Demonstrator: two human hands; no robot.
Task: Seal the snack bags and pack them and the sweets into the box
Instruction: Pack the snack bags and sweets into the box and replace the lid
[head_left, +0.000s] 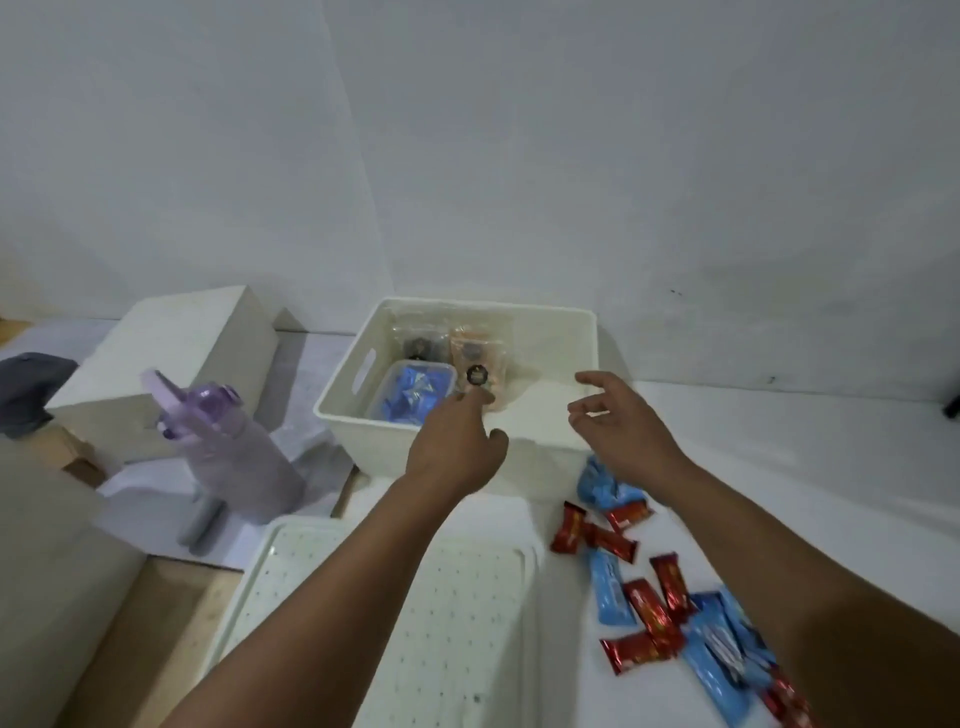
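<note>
The white box (545, 319) stands at the back of the table. Inside it lie a clear tub of blue sweets (410, 392) and two clear snack bags, one dark (421, 340) and one orange (478, 353). My left hand (457, 447) reaches over the box's near rim, fingers relaxed, holding nothing. My right hand (618, 421) hovers at the box's right near corner, fingers loosely spread and empty. Red sweets (649, 608) and blue sweets (608, 587) lie scattered on the table under my right forearm.
The box's white perforated lid (395, 597) lies flat in front of me. A purple water bottle (228, 447) stands to the left, with white blocks (176, 353) behind it. A grey cloth (31, 384) sits at the far left.
</note>
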